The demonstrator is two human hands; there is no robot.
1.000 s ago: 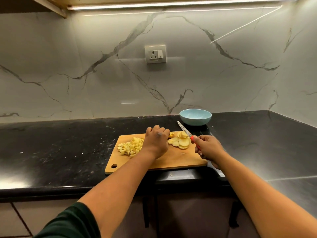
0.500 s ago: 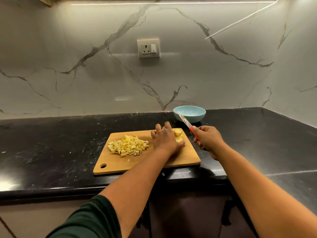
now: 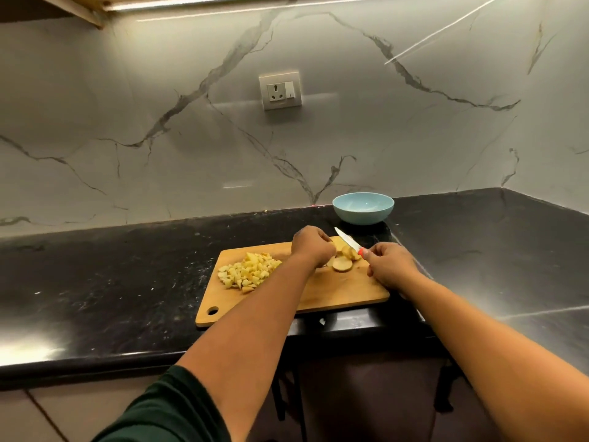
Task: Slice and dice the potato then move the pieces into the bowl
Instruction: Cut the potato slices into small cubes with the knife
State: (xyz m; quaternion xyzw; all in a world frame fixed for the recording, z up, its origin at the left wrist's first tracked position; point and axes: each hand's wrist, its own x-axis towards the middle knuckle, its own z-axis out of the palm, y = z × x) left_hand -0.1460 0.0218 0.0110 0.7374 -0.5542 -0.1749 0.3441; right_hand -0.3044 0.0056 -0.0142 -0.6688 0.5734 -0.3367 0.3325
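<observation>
A heap of small pale-yellow potato dice lies left of centre in the frame, on the left half of the cutting board. Just right of centre, a few round potato slices rest on the board's far right part, overlapping one another. The light-blue bowl stands upright on the black worktop, beyond the board's far right corner.

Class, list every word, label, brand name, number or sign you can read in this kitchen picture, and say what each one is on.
None can be read.
Wall socket: its switch bears a small mark, too small to read.
Knife, held by the right hand: no legible brand.
Blue bowl and cutting board: no text shows.
</observation>
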